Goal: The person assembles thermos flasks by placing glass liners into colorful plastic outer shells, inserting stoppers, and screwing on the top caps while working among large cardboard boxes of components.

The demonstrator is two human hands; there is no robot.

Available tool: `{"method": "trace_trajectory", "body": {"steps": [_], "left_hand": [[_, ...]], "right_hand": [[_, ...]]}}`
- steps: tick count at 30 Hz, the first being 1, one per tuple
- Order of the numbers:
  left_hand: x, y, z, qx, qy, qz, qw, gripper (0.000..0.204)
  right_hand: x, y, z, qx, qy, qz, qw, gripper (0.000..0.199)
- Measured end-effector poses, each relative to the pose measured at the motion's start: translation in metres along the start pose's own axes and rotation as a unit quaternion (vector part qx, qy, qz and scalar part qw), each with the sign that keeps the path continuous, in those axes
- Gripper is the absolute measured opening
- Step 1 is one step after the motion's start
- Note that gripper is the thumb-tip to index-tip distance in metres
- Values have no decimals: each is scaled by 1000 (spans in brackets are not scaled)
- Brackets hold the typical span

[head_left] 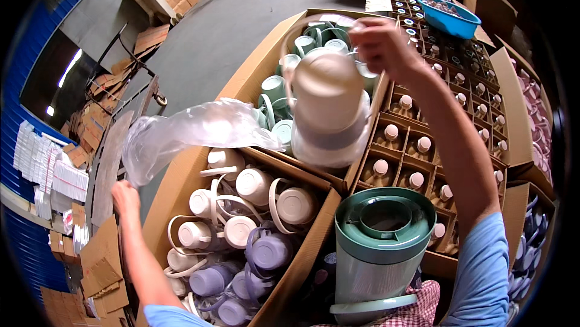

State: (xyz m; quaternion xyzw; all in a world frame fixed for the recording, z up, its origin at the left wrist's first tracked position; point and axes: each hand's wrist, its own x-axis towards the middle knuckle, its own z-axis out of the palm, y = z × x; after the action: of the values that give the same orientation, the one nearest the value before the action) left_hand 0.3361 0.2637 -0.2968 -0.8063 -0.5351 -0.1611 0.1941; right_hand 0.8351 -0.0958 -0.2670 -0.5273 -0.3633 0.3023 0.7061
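Cream jug lid (329, 106) dangling by its handle, crumpled clear bag (187, 131), seemingly empty

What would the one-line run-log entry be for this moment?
left hand: holds clear plastic bag | right hand: lifts cream jug by handle | below: cartons of jugs | near: green jug

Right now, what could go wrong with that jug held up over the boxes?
1. The right hand holds the cream jug by its thin handle, high over the cardboard box of green lids; a slip could drop it onto them.
2. The left hand grips only an end of the loose plastic bag, which billows across the view and may snag on the jug.
3. The green jug stands close below the right arm; a lowered elbow might knock it.
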Motion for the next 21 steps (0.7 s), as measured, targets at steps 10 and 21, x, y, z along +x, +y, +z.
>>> {"method": "trace_trajectory", "body": {"steps": [10,21], "left_hand": [[-74,132,17,-323,-193,145,915,38],[-189,286,-88,-803,-270,228,479,82]], "right_hand": [[-14,114,16,-558,-198,-18,806,33],[-212,-20,87,-319,-115,-182,923,70]]}}
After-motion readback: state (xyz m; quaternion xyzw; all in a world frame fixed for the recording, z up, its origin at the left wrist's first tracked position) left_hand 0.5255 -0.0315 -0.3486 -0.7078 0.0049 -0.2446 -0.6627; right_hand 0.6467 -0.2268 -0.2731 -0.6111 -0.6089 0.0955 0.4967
